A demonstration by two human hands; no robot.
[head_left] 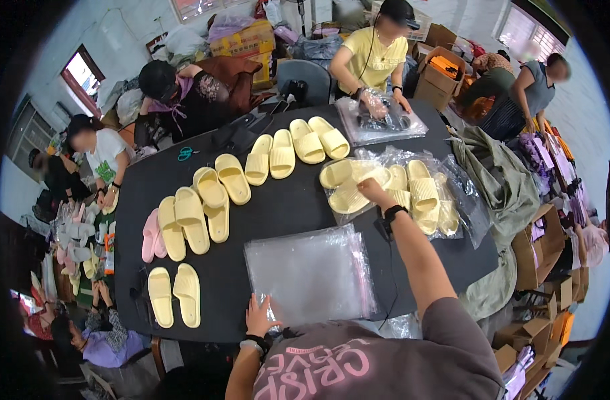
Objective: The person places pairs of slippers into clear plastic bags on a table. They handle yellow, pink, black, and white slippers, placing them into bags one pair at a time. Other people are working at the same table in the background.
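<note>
My left hand (259, 317) rests with fingers apart at the near left corner of a stack of clear plastic bags (305, 270) lying flat on the black table. My right arm reaches forward over the table. Its hand (371, 190) is closed at a clear bag holding yellow slide slippers (348, 199); the fingertips are partly hidden. Just right of that hand lie more bagged yellow slippers (423, 190). Loose yellow slippers (191, 220) form a curved row across the table, and one pair (187, 293) sits apart at the near left.
Pink slippers (151, 237) lie beside the row's left end, and teal scissors (185, 154) farther back. Across the table, a person in yellow (378, 57) handles a stack of plastic bags (381, 133). Grey-green cloth (501, 180) drapes the right edge; cardboard boxes (541, 247) stand beyond.
</note>
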